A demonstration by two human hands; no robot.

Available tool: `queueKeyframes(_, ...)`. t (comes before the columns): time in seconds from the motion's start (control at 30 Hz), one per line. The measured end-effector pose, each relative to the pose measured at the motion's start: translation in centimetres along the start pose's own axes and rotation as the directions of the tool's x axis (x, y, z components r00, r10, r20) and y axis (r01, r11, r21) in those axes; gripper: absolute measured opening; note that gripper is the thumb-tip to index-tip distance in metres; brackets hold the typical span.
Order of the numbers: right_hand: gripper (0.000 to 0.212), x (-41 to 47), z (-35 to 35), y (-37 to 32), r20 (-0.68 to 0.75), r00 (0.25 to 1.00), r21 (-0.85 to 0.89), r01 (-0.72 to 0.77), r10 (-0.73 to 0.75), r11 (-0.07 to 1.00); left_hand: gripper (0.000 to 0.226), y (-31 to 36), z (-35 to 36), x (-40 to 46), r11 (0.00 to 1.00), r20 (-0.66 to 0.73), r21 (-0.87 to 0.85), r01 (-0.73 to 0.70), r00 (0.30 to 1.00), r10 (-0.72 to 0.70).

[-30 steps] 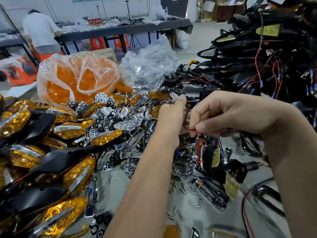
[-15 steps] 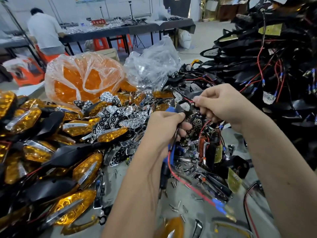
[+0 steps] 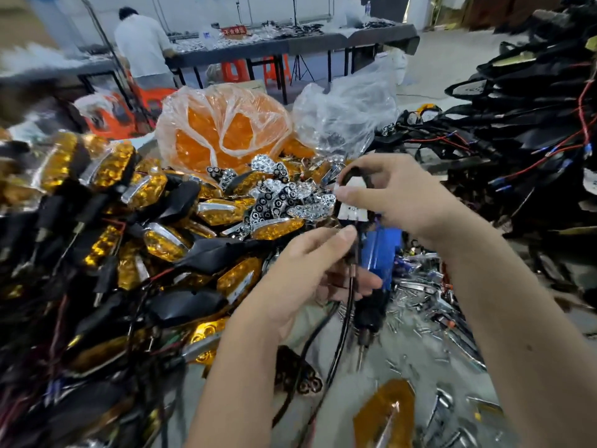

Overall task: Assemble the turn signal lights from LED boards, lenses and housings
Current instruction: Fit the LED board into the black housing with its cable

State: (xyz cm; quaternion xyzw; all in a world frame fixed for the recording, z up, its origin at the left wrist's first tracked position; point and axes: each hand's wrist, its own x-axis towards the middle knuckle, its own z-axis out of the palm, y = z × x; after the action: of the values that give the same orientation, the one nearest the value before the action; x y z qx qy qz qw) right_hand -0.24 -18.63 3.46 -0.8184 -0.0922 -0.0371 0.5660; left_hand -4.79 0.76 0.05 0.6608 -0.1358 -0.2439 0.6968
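Note:
My right hand (image 3: 400, 195) holds a black housing with a white LED board (image 3: 352, 202) in it, raised above the bench. My left hand (image 3: 310, 270) sits just below and pinches the black wire (image 3: 347, 305) that hangs down from that housing. A blue and black electric screwdriver (image 3: 376, 273) lies on the bench behind my left hand. Chrome reflector pieces (image 3: 284, 195) are heaped beyond my hands. One loose amber lens (image 3: 384, 412) lies near the front edge.
Finished amber turn signals (image 3: 135, 221) are piled at the left. A bag of amber lenses (image 3: 223, 130) and a clear bag (image 3: 345, 118) stand behind. Black wired housings (image 3: 529, 130) are stacked at the right. Small screws (image 3: 420, 318) litter the bench. A person (image 3: 142, 46) works at a far table.
My right hand has lifted the housing and turned it so the white board shows. My left hand has slid down onto the hanging wire. The view has swung to the left.

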Motion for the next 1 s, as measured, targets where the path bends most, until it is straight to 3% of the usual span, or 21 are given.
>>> queueKeyframes(0.07,0.041,0.2,1.0,-0.3,0.093,0.995,-0.079,0.030,-0.023,0.996,0.054,-0.3,0.1,0.0,1.000,-0.042,-0.017,0.026,0.999,-0.026)
queueKeyframes(0.13,0.047,0.5,2.0,-0.3,0.177,0.984,-0.088,0.048,-0.032,0.995,0.043,-0.5,0.1,0.1,0.997,-0.130,-0.075,-0.001,0.991,-0.008)
queueKeyframes(0.23,0.040,0.7,2.9,-0.3,0.200,0.978,-0.095,0.074,-0.054,0.993,0.027,-0.9,0.0,0.4,0.985,-0.215,-0.147,-0.086,0.975,0.053)
queueKeyframes(0.37,0.017,0.8,2.5,-0.4,0.253,0.965,-0.032,0.074,-0.064,0.997,0.026,-2.0,0.3,1.0,0.984,-0.282,-0.030,-0.176,0.946,0.161)
queueKeyframes(0.63,0.006,0.6,3.7,1.6,-0.006,0.974,0.113,0.226,-0.227,0.968,0.025,-3.2,0.9,1.3,0.974,-0.290,-0.052,-0.221,0.937,0.197)
queueKeyframes(1.0,0.020,-0.2,3.9,1.2,0.057,0.967,0.201,0.231,-0.247,0.952,0.026,-3.0,1.0,0.9,0.971,-0.334,-0.074,-0.229,0.923,0.192)
